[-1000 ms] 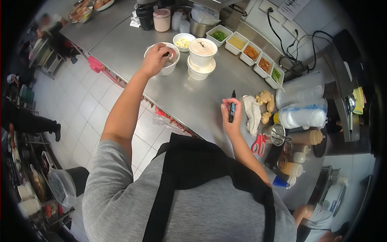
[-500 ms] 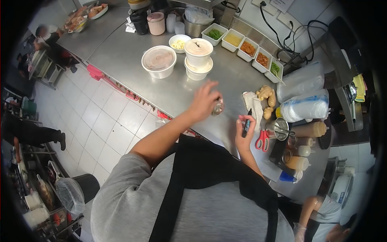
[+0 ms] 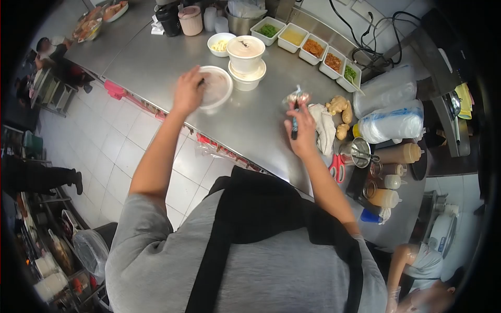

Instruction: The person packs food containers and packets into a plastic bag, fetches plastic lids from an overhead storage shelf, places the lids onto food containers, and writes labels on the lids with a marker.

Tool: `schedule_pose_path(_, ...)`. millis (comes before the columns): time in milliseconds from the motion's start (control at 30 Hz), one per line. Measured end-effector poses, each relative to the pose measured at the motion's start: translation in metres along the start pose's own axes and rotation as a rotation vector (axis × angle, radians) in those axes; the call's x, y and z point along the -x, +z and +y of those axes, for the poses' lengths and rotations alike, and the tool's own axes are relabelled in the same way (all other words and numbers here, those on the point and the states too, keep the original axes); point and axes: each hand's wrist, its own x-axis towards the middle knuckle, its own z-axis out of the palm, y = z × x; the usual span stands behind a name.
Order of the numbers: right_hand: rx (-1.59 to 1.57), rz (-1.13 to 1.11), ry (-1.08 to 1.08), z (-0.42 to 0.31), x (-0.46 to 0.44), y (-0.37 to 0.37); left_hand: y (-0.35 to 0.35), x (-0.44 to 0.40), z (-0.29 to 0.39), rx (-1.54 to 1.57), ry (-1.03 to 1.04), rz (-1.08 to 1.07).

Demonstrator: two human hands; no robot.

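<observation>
At the left side of a round white tub [image 3: 215,99] with a clear lid is my left hand [image 3: 189,93], fingers curled at its rim. A small black piece shows by those fingertips; its kind is unclear. Hand and tub are slightly blurred. My right hand [image 3: 302,130] is closed around a black marker [image 3: 295,125] pointing away from me. Just beyond its fingertips lies a small clear plastic bag [image 3: 297,96] with reddish contents; I cannot tell whether they touch. Two stacked white tubs, the upper one [image 3: 245,57] with black writing on its lid, stand right of the moving tub.
Behind the stack are a bowl of pale pieces [image 3: 221,46] and a row of ingredient trays [image 3: 313,49]. A cloth [image 3: 323,128], ginger [image 3: 339,107], red scissors [image 3: 337,169] and sauce bottles [image 3: 399,154] lie to the right. Other people are at both sides.
My left hand has gone from the plastic bag to the lidded tub, which has slid nearer me and rightward. The bag lies farther away. My right hand has moved forward and left with the marker.
</observation>
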Motion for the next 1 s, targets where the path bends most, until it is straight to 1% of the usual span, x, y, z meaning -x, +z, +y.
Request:
schedule_pose_path(100, -0.368, 0.149, 0.151, -0.014, -0.006, -0.019, 0.011, 0.049, 0.072, 0.134, 0.043, -0.035)
schedule_pose_path(133, -0.314, 0.258, 0.097, -0.020, -0.010, -0.023, 0.015, 0.057, 0.095, 0.167, 0.047, -0.050)
schedule_pose_path(200, -0.758, 0.213, 0.315, -0.033, -0.013, -0.027, 0.022, 0.067, 0.136, 0.233, 0.057, -0.076)
schedule_pose_path(267, -1.149, 0.190, 0.494, -0.037, -0.015, -0.023, 0.039, 0.066, 0.150, 0.372, 0.028, -0.082)
schedule_pose_path(300, -1.200, 0.168, 0.488, -0.039, -0.016, -0.024, 0.044, 0.066, 0.154, 0.438, 0.014, -0.083)
schedule_pose_path(333, -1.252, 0.146, 0.480, -0.042, -0.019, -0.027, 0.041, 0.066, 0.158, 0.480, -0.009, -0.038)
schedule_pose_path(367, -1.306, 0.123, 0.470, -0.046, -0.023, -0.031, 0.033, 0.067, 0.156, 0.484, 0.082, -0.012)
schedule_pose_path(400, -1.278, 0.154, 0.461, -0.051, -0.026, -0.035, 0.023, 0.071, 0.148, 0.486, 0.174, 0.013)
schedule_pose_path(433, -1.291, 0.120, 0.468, -0.052, -0.024, -0.037, 0.015, 0.076, 0.140, 0.487, 0.265, 0.036)
schedule_pose_path(533, -1.307, 0.043, 0.507, -0.055, -0.012, -0.043, 0.000, 0.107, 0.135, 0.422, 0.473, -0.134)
schedule_pose_path(600, -1.280, 0.022, 0.550, -0.057, 0.001, -0.042, 0.004, 0.122, 0.146, 0.407, 0.518, -0.154)
schedule_pose_path(633, -1.212, 0.032, 0.507, -0.058, 0.007, -0.042, 0.006, 0.128, 0.152, 0.400, 0.541, -0.161)
schedule_pose_path(700, -1.074, 0.049, 0.419, -0.060, 0.017, -0.040, 0.007, 0.132, 0.160, 0.395, 0.470, -0.165)
schedule_pose_path(767, -0.989, 0.044, 0.400, -0.055, 0.023, -0.035, 0.005, 0.133, 0.167, 0.365, 0.438, -0.168)
schedule_pose_path(833, -0.911, 0.054, 0.342, -0.050, 0.021, -0.029, 0.006, 0.134, 0.168, 0.352, 0.448, -0.157)
schedule_pose_path(1000, -0.908, -0.003, 0.369, -0.050, 0.019, -0.029, 0.008, 0.135, 0.167, 0.338, 0.460, -0.153)
